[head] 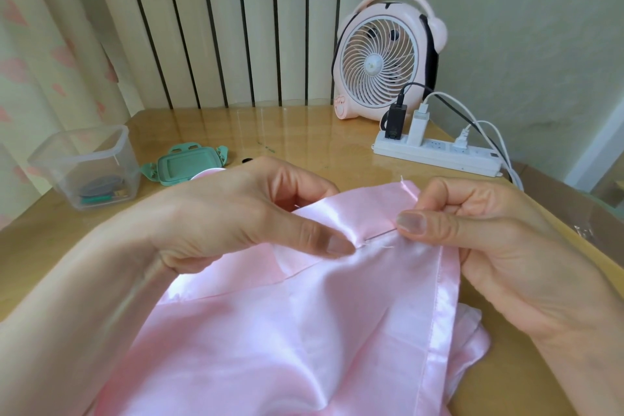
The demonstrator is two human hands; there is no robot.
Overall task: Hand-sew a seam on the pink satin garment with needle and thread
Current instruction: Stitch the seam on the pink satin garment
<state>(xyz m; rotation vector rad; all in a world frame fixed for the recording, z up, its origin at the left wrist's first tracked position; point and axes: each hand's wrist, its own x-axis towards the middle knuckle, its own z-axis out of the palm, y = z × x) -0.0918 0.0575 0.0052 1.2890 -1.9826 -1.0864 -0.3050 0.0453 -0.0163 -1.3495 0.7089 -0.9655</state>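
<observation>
Holding satin [304,314] over table [304,132] — looks slick, limp, light, prone to slipping. Pinching fold with left hand [236,213] just beside needle [380,234]; clamping needle tail with right hand [489,240]. Best gripped close to stitch.

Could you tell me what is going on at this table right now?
A person is hand-sewing pink satin fabric. The left hand pinches a fold of it, while the right hand pinches a needle that is partway through the cloth between them. A fan and power strip stand behind.
</observation>
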